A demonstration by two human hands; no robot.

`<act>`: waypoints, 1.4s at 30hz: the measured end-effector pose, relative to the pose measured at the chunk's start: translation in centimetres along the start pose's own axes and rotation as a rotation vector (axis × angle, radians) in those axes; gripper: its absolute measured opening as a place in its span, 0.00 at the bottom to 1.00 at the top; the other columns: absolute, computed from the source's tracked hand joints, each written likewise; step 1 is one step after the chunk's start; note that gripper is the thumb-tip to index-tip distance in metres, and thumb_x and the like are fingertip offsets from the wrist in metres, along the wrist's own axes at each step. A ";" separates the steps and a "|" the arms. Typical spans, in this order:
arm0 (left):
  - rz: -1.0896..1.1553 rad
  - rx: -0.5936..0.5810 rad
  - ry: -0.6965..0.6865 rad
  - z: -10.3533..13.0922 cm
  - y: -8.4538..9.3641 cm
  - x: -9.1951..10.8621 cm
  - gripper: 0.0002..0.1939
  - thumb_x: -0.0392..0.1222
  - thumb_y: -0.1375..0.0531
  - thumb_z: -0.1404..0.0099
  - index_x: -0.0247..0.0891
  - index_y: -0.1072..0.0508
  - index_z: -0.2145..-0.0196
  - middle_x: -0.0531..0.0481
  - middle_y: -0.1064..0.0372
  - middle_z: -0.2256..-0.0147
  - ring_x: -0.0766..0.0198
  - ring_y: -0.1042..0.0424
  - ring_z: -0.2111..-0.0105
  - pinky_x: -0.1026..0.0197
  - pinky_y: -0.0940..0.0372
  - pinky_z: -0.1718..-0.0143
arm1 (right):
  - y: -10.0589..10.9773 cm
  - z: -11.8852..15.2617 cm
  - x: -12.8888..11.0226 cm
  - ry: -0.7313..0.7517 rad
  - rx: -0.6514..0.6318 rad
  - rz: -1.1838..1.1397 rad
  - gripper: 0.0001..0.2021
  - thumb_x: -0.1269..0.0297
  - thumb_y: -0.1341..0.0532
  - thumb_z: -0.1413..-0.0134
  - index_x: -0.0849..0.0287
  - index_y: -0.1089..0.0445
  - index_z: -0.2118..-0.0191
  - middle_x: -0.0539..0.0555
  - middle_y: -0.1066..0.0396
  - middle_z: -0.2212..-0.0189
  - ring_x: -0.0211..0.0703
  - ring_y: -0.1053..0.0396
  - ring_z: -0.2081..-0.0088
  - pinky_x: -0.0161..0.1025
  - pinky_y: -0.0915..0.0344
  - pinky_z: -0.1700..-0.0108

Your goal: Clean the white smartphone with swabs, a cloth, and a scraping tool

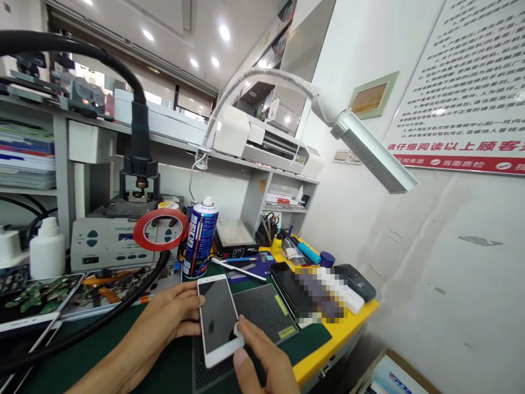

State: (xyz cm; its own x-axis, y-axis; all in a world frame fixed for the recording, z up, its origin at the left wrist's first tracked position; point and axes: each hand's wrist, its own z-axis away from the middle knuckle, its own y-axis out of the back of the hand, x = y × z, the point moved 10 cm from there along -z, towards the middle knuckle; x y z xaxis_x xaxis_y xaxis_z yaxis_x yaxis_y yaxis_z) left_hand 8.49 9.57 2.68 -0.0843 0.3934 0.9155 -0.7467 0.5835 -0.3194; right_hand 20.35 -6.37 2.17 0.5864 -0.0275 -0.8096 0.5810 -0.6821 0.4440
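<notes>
A white smartphone (219, 314) with a dark screen is held tilted over a black perforated mat (264, 309). My left hand (176, 309) grips its left edge, the thumb on the front rim and the fingers at the side. At the lower right edge, the index finger and thumb of my right hand (266, 358) close in on the phone. A small pale spot shows by that index fingertip; I cannot make out whether it is an object or a reflection. Behind the phone lie a white pen-like stick (240, 270) and a blue spray can (200, 238), which stands upright.
A black hose (123, 303) curves across the left side, near my left forearm. A roll of red tape (141, 230) hangs before a grey machine (98, 249). Circuit boards (41, 298) lie left; dark devices (287, 282) lie right. A lamp (375, 153) reaches overhead.
</notes>
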 end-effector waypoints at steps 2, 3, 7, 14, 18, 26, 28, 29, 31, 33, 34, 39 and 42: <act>0.016 0.028 0.003 0.1 0.6 0.4 0.34 0.41 0.32 0.46 0.34 0.39 0.44 0.40 0.24 0.62 0.49 0.23 0.62 0.48 0.25 0.60 | -0.4 -1.4 0.8 -0.241 -0.059 -0.283 0.22 0.50 0.40 0.44 0.55 0.26 0.48 0.57 0.31 0.45 0.56 0.35 0.42 0.48 0.36 0.43; 0.023 0.037 -0.006 0.1 0.9 0.6 0.34 0.41 0.32 0.46 0.34 0.39 0.44 0.40 0.24 0.62 0.49 0.23 0.62 0.48 0.25 0.60 | -1.2 -2.0 0.8 -0.342 -0.121 -0.452 0.22 0.49 0.39 0.45 0.59 0.26 0.50 0.59 0.29 0.47 0.55 0.34 0.43 0.47 0.37 0.42; 0.041 0.087 -0.068 0.0 1.7 1.6 0.30 0.38 0.33 0.45 0.33 0.37 0.47 0.41 0.24 0.62 0.53 0.23 0.65 0.51 0.25 0.62 | -3.9 -3.6 -0.3 -0.548 -0.272 -1.030 0.17 0.56 0.36 0.46 0.66 0.27 0.58 0.63 0.25 0.54 0.52 0.27 0.53 0.48 0.35 0.45; 0.084 0.216 -0.151 -0.7 4.0 2.4 0.25 0.32 0.34 0.47 0.34 0.32 0.51 0.44 0.24 0.65 0.59 0.24 0.71 0.57 0.25 0.69 | -5.0 -5.5 1.1 -0.594 -0.225 -1.115 0.18 0.71 0.31 0.58 0.67 0.32 0.58 0.58 0.24 0.67 0.46 0.24 0.65 0.46 0.29 0.53; 0.103 0.263 -0.165 -0.8 5.1 2.4 0.21 0.35 0.36 0.45 0.35 0.31 0.52 0.45 0.25 0.65 0.60 0.25 0.72 0.59 0.27 0.72 | -3.0 -8.9 2.7 -0.497 -0.144 -0.799 0.21 0.68 0.34 0.58 0.67 0.34 0.55 0.55 0.25 0.73 0.44 0.25 0.71 0.40 0.27 0.67; -0.023 0.305 -0.233 -0.1 5.2 3.5 0.28 0.43 0.37 0.44 0.37 0.34 0.46 0.43 0.25 0.57 0.53 0.24 0.62 0.58 0.27 0.71 | -3.1 -14.7 2.1 -0.138 -0.445 0.003 0.18 0.63 0.39 0.54 0.66 0.30 0.56 0.51 0.29 0.79 0.37 0.33 0.78 0.29 0.42 0.82; -0.085 0.302 -0.274 0.1 5.1 4.1 0.30 0.46 0.38 0.43 0.38 0.36 0.44 0.41 0.27 0.53 0.52 0.24 0.59 0.58 0.27 0.70 | -3.2 -15.4 2.1 -0.095 -0.473 0.069 0.14 0.66 0.39 0.54 0.66 0.28 0.60 0.51 0.28 0.80 0.37 0.35 0.80 0.30 0.43 0.80; -0.120 0.299 -0.295 0.1 5.0 4.4 0.30 0.47 0.38 0.43 0.39 0.37 0.43 0.41 0.28 0.50 0.51 0.24 0.58 0.58 0.27 0.70 | -3.3 -15.7 2.0 -0.061 -0.487 0.108 0.11 0.67 0.39 0.54 0.66 0.27 0.63 0.52 0.28 0.80 0.37 0.34 0.79 0.31 0.42 0.78; -0.182 0.291 -0.329 0.1 5.0 4.7 0.31 0.49 0.39 0.42 0.41 0.39 0.42 0.40 0.32 0.46 0.49 0.25 0.56 0.58 0.27 0.70 | -3.5 -16.0 1.5 0.016 -0.514 0.182 0.08 0.71 0.38 0.56 0.65 0.26 0.67 0.54 0.26 0.78 0.40 0.31 0.75 0.33 0.40 0.73; -0.223 0.291 -0.351 -0.1 5.2 4.7 0.32 0.51 0.39 0.41 0.42 0.39 0.41 0.39 0.34 0.44 0.48 0.27 0.53 0.58 0.27 0.68 | -3.6 -16.1 0.8 0.088 -0.534 0.247 0.08 0.73 0.38 0.57 0.63 0.25 0.67 0.56 0.24 0.73 0.44 0.28 0.69 0.35 0.39 0.68; -0.234 0.295 -0.359 -0.2 5.3 4.6 0.32 0.52 0.40 0.41 0.42 0.39 0.41 0.39 0.34 0.44 0.48 0.28 0.52 0.58 0.27 0.67 | -3.6 -16.1 0.5 0.115 -0.543 0.276 0.09 0.74 0.38 0.57 0.63 0.24 0.67 0.56 0.23 0.71 0.45 0.28 0.67 0.35 0.39 0.67; -0.235 0.287 -0.361 -0.5 5.6 4.3 0.30 0.52 0.41 0.39 0.44 0.40 0.40 0.41 0.36 0.42 0.49 0.28 0.50 0.58 0.27 0.65 | -3.2 -16.6 -1.8 0.201 -0.515 0.402 0.13 0.69 0.37 0.55 0.61 0.23 0.60 0.59 0.24 0.62 0.51 0.29 0.60 0.38 0.41 0.63; -0.243 0.281 -0.361 -0.7 5.5 4.2 0.28 0.52 0.41 0.38 0.45 0.40 0.41 0.42 0.37 0.42 0.49 0.30 0.49 0.58 0.27 0.64 | -2.7 -17.4 -5.0 0.287 -0.414 0.443 0.12 0.62 0.41 0.45 0.61 0.24 0.62 0.59 0.24 0.65 0.49 0.29 0.63 0.38 0.42 0.63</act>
State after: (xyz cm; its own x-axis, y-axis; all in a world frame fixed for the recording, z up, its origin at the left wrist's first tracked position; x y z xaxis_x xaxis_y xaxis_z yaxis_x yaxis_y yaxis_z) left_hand 4.44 14.93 4.57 -0.0712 -0.0290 0.9970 -0.9173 0.3945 -0.0540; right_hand 25.69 8.34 11.66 0.9130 -0.0065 -0.4080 0.3856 -0.3129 0.8680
